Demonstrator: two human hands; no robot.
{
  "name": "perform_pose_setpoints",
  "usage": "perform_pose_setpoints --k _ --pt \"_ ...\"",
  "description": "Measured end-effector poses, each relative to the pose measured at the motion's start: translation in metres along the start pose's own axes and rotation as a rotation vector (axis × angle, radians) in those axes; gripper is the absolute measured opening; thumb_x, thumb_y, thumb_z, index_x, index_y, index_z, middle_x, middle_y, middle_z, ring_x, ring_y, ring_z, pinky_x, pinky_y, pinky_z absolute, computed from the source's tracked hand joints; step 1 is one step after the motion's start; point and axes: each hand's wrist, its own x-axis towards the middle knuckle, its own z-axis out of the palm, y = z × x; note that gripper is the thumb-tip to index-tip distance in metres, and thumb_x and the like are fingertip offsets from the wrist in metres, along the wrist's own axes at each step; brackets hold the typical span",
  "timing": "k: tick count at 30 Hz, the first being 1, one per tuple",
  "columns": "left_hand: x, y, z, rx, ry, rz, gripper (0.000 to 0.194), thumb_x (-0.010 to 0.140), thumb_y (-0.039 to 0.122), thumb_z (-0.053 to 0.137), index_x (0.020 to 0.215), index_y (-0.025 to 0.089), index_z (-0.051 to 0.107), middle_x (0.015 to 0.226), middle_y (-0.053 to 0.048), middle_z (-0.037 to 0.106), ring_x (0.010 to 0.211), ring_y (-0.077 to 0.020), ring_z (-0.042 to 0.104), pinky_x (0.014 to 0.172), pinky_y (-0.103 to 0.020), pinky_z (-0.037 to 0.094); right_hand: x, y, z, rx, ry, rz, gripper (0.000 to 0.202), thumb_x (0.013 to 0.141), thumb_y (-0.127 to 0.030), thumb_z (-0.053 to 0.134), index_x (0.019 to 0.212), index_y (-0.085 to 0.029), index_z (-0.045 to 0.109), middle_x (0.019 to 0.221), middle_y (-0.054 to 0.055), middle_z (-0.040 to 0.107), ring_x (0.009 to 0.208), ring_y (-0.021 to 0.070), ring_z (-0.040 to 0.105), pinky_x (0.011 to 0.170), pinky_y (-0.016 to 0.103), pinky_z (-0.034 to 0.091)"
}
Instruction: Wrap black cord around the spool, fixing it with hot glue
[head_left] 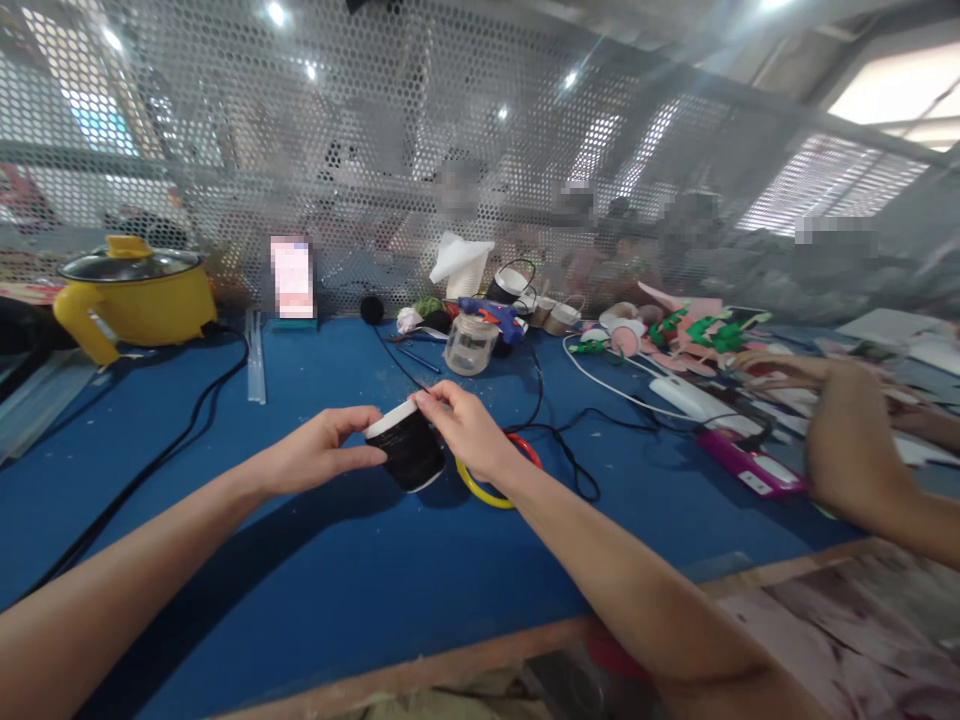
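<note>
A small white cup [407, 447] wrapped in black cord is tilted above the blue table, its white rim showing at the top. My left hand [341, 440] grips its left side between thumb and fingers. At the rim's right end, my right hand [461, 425] pinches the cup's edge, where a black cord [397, 362] arrives. That cord runs back to a black ball of yarn [371, 310]. Partly behind my right wrist lies a ring of yellow and red [480, 490].
Behind stand a clear jar [469, 345] and a blue glue gun [491, 315]. A yellow pot [142, 300] is at left. Cables cross the table to a purple power strip [750, 465]. Another person's arm [855, 440] reaches in at right, near pink and green craft pieces [690, 335].
</note>
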Motion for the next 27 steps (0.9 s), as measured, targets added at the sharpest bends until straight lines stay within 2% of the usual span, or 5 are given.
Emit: perform_pose_setpoints --k 5,10,15,18,27 --pt "0.000 0.000 -0.002 0.046 -0.039 -0.020 0.015 0.073 0.027 0.050 0.079 0.013 0.053 0.076 0.000 0.055 0.072 -0.0122 0.049 0.068 -0.022 0.041 -0.006 -0.008 0.005 -0.086 0.032 -0.030 0.026 0.083 -0.040 0.036 0.076 -0.018 0.048 0.072 0.001 0.053 0.070 0.0137 0.050 0.063 0.026 0.039" --pt "-0.001 0.002 -0.002 0.111 -0.057 -0.048 0.017 0.072 0.029 0.052 0.079 0.013 0.052 0.075 0.001 0.054 0.071 -0.0120 0.048 0.066 -0.021 0.040 -0.008 -0.007 0.010 -0.166 0.089 -0.070 0.021 0.084 -0.035 0.035 0.075 -0.019 0.044 0.070 0.001 0.051 0.069 0.0146 0.049 0.065 0.028 0.038" --pt "0.000 0.005 0.007 0.052 -0.013 -0.112 0.028 0.072 0.038 0.052 0.085 0.013 0.050 0.071 0.002 0.050 0.065 -0.0110 0.045 0.057 -0.020 0.038 -0.010 -0.004 0.019 -0.189 0.100 -0.095 0.018 0.084 -0.033 0.034 0.072 -0.020 0.039 0.067 0.000 0.048 0.068 0.0149 0.049 0.066 0.029 0.038" --pt "0.002 0.004 0.013 0.026 0.054 -0.129 0.028 0.073 0.041 0.048 0.079 0.013 0.050 0.064 0.004 0.045 0.058 -0.0088 0.040 0.052 -0.019 0.035 -0.011 -0.003 0.023 -0.225 0.102 -0.126 0.018 0.084 -0.034 0.034 0.072 -0.021 0.038 0.068 0.000 0.048 0.068 0.0152 0.049 0.067 0.030 0.038" --pt "0.003 -0.003 0.012 0.056 0.079 -0.107 0.020 0.072 0.033 0.050 0.070 0.013 0.050 0.062 0.005 0.043 0.060 -0.0089 0.038 0.057 -0.020 0.033 -0.012 0.000 0.024 -0.250 0.166 -0.244 0.015 0.084 -0.031 0.034 0.073 -0.021 0.038 0.080 0.005 0.048 0.077 0.0169 0.048 0.073 0.033 0.040"
